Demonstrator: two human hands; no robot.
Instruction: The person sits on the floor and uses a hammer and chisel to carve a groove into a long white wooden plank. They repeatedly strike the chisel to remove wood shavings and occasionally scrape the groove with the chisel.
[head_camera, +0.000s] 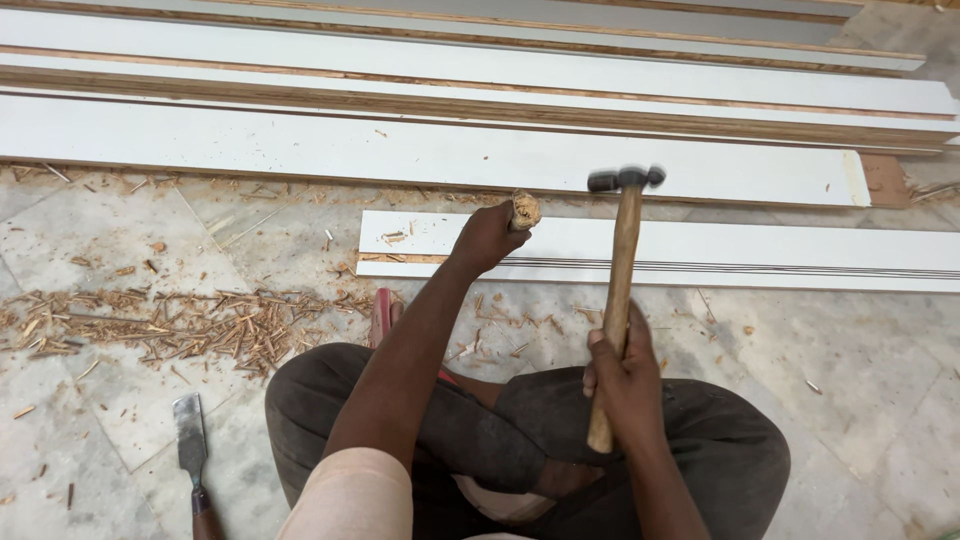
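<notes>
My left hand is closed around a chisel whose battered wooden handle top sticks up above the fist, over a short white board lying on the floor. My right hand grips the lower part of a hammer's wooden handle. The metal hammer head is raised and blurred, just right of the chisel handle top. The chisel's blade is hidden behind my left hand.
Long white-faced boards are stacked across the far side. Wood chips are scattered over the marble floor at left. A second, wide-bladed chisel lies on the floor near my left knee. My crossed legs fill the lower middle.
</notes>
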